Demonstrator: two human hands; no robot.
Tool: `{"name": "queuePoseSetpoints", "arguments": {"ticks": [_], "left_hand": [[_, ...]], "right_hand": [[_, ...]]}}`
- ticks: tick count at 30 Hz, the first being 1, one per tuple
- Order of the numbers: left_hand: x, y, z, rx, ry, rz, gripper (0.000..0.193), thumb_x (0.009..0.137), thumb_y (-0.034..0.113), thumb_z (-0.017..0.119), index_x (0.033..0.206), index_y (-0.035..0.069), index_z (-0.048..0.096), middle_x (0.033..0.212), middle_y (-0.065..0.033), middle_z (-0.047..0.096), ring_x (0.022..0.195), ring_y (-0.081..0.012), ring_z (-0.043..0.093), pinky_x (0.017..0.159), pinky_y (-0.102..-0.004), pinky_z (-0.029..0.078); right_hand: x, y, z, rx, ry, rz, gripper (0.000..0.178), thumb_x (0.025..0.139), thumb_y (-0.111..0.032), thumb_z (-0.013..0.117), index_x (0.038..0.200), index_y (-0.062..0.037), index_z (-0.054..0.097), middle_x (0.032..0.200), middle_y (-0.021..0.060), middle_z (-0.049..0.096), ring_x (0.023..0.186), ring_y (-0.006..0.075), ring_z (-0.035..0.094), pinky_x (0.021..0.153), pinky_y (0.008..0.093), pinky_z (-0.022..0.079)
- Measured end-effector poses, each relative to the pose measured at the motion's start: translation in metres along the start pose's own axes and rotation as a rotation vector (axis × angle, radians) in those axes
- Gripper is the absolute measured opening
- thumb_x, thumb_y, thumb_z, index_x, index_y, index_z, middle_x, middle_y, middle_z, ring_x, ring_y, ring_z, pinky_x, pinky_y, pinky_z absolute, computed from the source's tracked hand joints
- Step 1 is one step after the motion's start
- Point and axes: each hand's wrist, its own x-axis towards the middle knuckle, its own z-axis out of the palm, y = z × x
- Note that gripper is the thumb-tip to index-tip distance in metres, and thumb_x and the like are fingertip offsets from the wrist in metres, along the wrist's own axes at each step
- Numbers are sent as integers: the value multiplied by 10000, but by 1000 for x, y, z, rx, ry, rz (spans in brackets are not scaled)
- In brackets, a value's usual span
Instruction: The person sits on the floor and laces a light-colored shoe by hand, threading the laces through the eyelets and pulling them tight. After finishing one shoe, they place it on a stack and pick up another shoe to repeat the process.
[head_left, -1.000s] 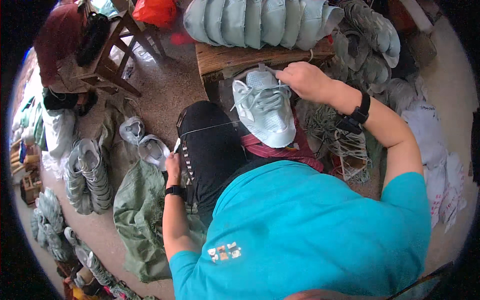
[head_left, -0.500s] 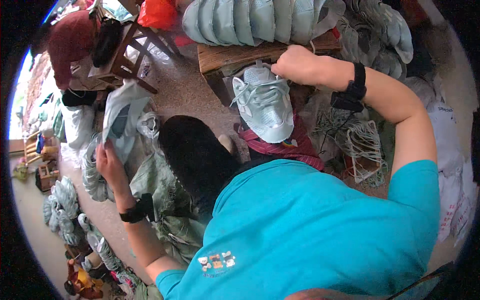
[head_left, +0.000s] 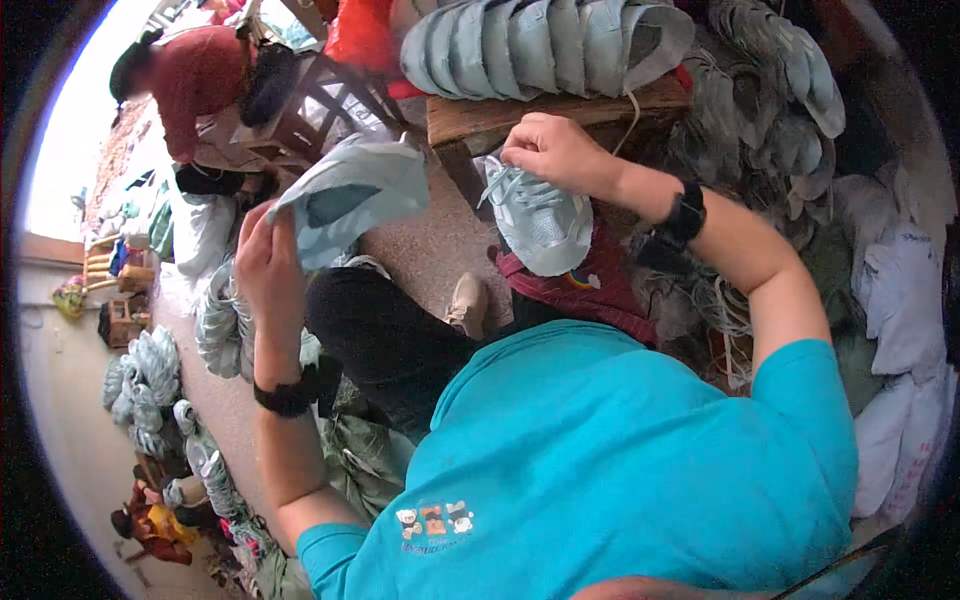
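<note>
My left hand [head_left: 268,265] is raised on the left, fingers pinched on the edge of a pale grey-green shoe upper [head_left: 385,185]. That upper is tilted, with its dark opening showing. Over my lap, my right hand [head_left: 550,150] is closed at the collar end of a second shoe upper [head_left: 545,235], which has laces threaded through it. Its toe points toward me and lies over a dark red striped cloth [head_left: 615,290]. My right fingers partly cover the tongue and upper laces.
A row of nested shoe uppers [head_left: 535,50] lies on a wooden bench [head_left: 480,120] ahead. More bundled uppers [head_left: 770,130] hang at right beside white sacks [head_left: 890,290]. A person in red [head_left: 205,85] bends near a wooden stool [head_left: 320,95]. Bundles [head_left: 145,385] lie on the left floor.
My left hand has risen and moved right, swinging its upper toward the middle. My right hand has shifted left over the laced upper's collar. The head view has turned slightly.
</note>
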Motion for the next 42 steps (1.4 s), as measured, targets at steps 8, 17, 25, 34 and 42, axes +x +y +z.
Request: {"name": "queuePoseSetpoints", "arguments": {"ticks": [8, 17, 25, 34, 42], "left_hand": [[-12, 65, 54, 529, 118, 459, 378, 843, 123, 602, 1206, 18, 598, 1097, -132, 608, 948, -307, 616, 801, -360, 499], [-43, 65, 103, 26, -107, 546, 473, 826, 240, 643, 1261, 67, 576, 1187, -153, 548, 1054, -312, 545, 907, -414, 418], [-21, 47, 171, -465, -189, 130, 515, 919, 273, 602, 1354, 37, 460, 1311, -213, 436, 1240, -353, 409, 1061, -410, 331], [-14, 81, 196, -434, -399, 190, 650, 834, 352, 699, 1394, 149, 439, 1343, -199, 427, 1263, -348, 408, 1064, -414, 348], [-22, 51, 227, -603, -424, 237, 629, 840, 335, 690, 1375, 121, 440, 1319, -246, 467, 1225, -385, 427, 1051, -441, 351]], "right_hand": [[26, -76, 15, 1561, -316, 484, 623, 956, -553, 464, 1199, 13, 558, 1118, 140, 648, 1060, 237, 622, 967, 391, 476], [25, -4, -17, 1552, -18, 866, 217, 959, -156, 530, 1077, 0, 624, 1074, 114, 675, 971, 230, 648, 926, 398, 500], [-11, 1, -39, 1373, 106, 859, 224, 965, -184, 564, 1035, 11, 648, 968, 117, 693, 846, 193, 680, 795, 365, 561], [-56, 33, -14, 12, 85, 800, 322, 958, -242, 533, 1107, 23, 638, 973, 83, 677, 903, 175, 628, 822, 331, 484], [-52, 25, 22, 276, 360, 334, 413, 951, -261, 550, 1283, -21, 503, 1284, 120, 474, 1235, 187, 427, 1048, 317, 342]]}}
